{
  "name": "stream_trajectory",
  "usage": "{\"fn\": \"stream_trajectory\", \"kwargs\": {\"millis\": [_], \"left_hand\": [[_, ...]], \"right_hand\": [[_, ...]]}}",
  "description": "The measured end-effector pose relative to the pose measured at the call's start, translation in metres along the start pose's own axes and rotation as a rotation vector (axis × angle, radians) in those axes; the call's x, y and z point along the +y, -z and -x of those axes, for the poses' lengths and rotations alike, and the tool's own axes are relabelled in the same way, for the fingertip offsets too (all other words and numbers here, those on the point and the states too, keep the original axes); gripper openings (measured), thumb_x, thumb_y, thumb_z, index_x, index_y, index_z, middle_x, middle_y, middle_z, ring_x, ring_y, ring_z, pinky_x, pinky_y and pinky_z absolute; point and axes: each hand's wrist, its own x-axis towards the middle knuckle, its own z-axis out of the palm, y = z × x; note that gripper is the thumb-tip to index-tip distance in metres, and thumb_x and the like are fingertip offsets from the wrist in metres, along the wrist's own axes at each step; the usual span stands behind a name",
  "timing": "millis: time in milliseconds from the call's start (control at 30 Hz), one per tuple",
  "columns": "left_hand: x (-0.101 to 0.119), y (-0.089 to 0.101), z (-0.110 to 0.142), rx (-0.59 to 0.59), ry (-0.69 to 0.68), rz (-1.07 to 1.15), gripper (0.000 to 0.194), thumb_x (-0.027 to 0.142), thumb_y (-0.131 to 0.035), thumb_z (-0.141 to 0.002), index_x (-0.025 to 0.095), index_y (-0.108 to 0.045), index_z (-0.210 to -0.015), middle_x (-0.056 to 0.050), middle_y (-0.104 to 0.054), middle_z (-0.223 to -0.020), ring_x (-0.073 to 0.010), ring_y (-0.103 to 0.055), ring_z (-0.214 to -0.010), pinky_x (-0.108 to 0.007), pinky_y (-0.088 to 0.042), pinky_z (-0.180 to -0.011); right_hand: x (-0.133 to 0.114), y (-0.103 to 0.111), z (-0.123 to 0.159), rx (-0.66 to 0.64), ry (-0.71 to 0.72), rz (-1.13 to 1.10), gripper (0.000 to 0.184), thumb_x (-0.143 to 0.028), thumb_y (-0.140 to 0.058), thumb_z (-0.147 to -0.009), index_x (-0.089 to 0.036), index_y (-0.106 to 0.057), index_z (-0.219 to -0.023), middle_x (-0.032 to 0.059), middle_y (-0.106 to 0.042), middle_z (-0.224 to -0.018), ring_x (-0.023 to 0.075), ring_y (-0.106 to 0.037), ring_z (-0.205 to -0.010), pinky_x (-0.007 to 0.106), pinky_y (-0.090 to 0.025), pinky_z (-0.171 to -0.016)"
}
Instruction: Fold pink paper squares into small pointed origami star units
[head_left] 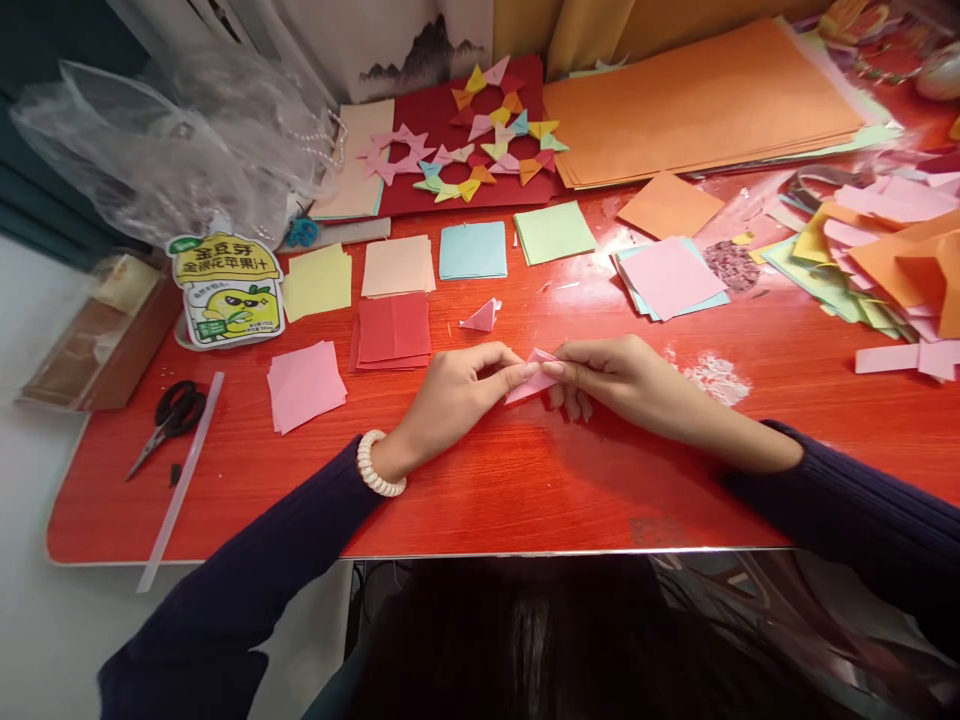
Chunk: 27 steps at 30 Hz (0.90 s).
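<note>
Between both hands is a small folded piece of pink paper (pixel 531 384), held just above the red table. My left hand (pixel 461 392) pinches its left side between thumb and fingers, a cream coil band round the wrist. On the other side, my right hand (pixel 611 372) grips the paper's upper right part with thumb and forefinger, the other fingers curled below. Just beyond the hands lies a small folded pink paper piece (pixel 481 317). Stacks of red paper squares (pixel 393 330) and pink paper squares (pixel 307 386) lie left of my left hand.
Yellow (pixel 318 282), peach (pixel 397 266), blue (pixel 472 251) and green (pixel 553 232) paper stacks line the back. Folded paper rings (pixel 517 150) lie behind them. Scissors (pixel 176 412) and a clear strip (pixel 182 480) are at left. Paper scraps (pixel 892 250) pile up at right.
</note>
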Motion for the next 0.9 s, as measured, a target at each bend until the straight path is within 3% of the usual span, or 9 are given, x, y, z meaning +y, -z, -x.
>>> {"fn": "stream_trajectory", "kwargs": {"millis": [167, 367, 467, 733, 800, 900], "left_hand": [[-0.001, -0.002, -0.001, 0.015, -0.066, 0.018, 0.021, 0.038, -0.053, -0.085, 0.019, -0.062, -0.088, 0.001, -0.064, -0.085, -0.009, -0.054, -0.072, -0.02, -0.04, -0.064], [-0.002, -0.001, -0.001, 0.087, -0.122, -0.011, 0.021, 0.036, -0.052, -0.085, 0.018, -0.061, -0.078, 0.002, -0.062, -0.075, -0.0083, -0.053, -0.067, -0.02, -0.04, -0.063], [-0.005, -0.001, -0.002, 0.134, -0.097, -0.011, 0.022, 0.036, -0.052, -0.086, 0.017, -0.059, -0.078, 0.002, -0.059, -0.072, -0.0081, -0.05, -0.064, -0.02, -0.039, -0.061], [-0.01, -0.004, -0.001, 0.006, -0.04, 0.161, 0.021, 0.037, -0.055, -0.083, 0.017, -0.06, -0.092, -0.001, -0.064, -0.081, -0.0074, -0.055, -0.062, -0.019, -0.046, -0.057], [-0.01, -0.003, 0.0, 0.018, -0.086, 0.141, 0.02, 0.035, -0.054, -0.084, 0.018, -0.06, -0.092, -0.001, -0.065, -0.08, -0.0063, -0.055, -0.057, -0.019, -0.046, -0.055], [-0.008, -0.001, 0.0, 0.14, -0.258, -0.078, 0.015, 0.029, -0.054, -0.086, 0.017, -0.061, -0.089, -0.002, -0.065, -0.081, -0.0083, -0.058, -0.066, -0.02, -0.047, -0.061]], "right_hand": [[0.001, 0.0, 0.001, -0.011, 0.033, 0.054, 0.034, -0.038, -0.043, -0.093, -0.015, -0.055, -0.07, -0.0003, -0.056, -0.056, 0.0094, -0.054, -0.048, 0.022, -0.043, -0.051], [0.001, 0.002, 0.001, -0.024, 0.011, 0.05, 0.02, -0.035, -0.052, -0.088, -0.015, -0.057, -0.085, -0.0007, -0.058, -0.063, 0.0107, -0.056, -0.055, 0.023, -0.043, -0.052], [-0.002, 0.003, 0.002, -0.046, -0.051, -0.023, 0.025, -0.037, -0.051, -0.088, -0.015, -0.057, -0.08, 0.0011, -0.06, -0.065, 0.0116, -0.057, -0.055, 0.024, -0.045, -0.053], [-0.003, 0.001, 0.0, 0.009, -0.1, -0.162, 0.027, -0.039, -0.054, -0.086, -0.015, -0.054, -0.073, 0.0008, -0.059, -0.064, 0.0106, -0.056, -0.051, 0.024, -0.045, -0.051], [-0.003, 0.0, -0.001, 0.011, -0.094, -0.204, 0.024, -0.037, -0.052, -0.088, -0.015, -0.056, -0.08, 0.0011, -0.059, -0.068, 0.0104, -0.056, -0.052, 0.024, -0.046, -0.051], [-0.002, 0.0, 0.0, 0.037, -0.054, -0.188, 0.02, -0.035, -0.048, -0.09, -0.017, -0.057, -0.094, 0.0031, -0.061, -0.078, 0.012, -0.058, -0.06, 0.026, -0.049, -0.056]]}}
